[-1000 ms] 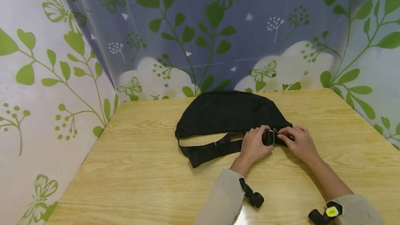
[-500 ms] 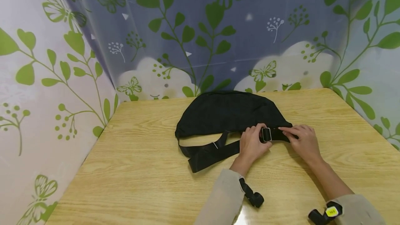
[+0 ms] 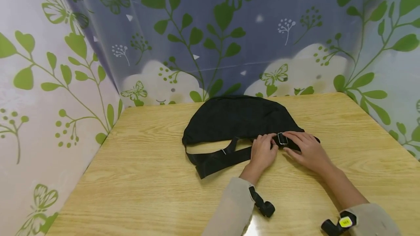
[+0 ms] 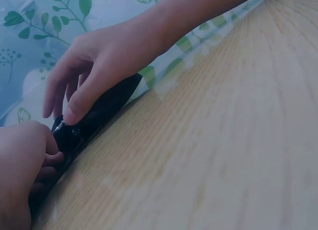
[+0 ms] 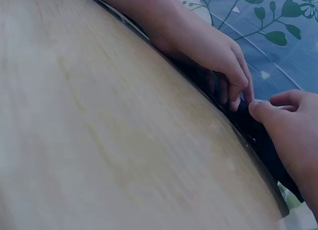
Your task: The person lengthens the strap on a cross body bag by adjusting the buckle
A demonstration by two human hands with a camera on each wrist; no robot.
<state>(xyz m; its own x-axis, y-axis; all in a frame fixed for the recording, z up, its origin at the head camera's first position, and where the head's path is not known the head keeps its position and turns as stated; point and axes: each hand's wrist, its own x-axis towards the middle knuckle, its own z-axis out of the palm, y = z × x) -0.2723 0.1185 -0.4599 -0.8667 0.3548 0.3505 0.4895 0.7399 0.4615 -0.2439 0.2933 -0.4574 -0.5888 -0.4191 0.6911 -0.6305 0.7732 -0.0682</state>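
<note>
A black waist bag [image 3: 242, 117] lies flat at the back of the table, its strap [image 3: 226, 163] folded in front of it. My left hand [image 3: 262, 152] grips the strap just left of a metal slide buckle [image 3: 282, 138]. From the other side my right hand [image 3: 310, 152] pinches the buckle's right edge, with fingers above and thumb below. In the left wrist view the right thumb [image 4: 78, 103] touches the strap by the buckle. The right wrist view has both hands' fingertips close together; the strap between them is partly hidden.
The wood-grain table [image 3: 137, 188] extends on all sides of the bag. A patterned curtain [image 3: 183, 39] hangs right behind the back edge and along both sides. A second, smaller metal ring [image 3: 224, 152] sits on the strap at left.
My right fingers have moved left from the strap onto the buckle's edge. My left fingers have slid off the buckle's left side onto the strap. The strap's folded end shifted slightly left.
</note>
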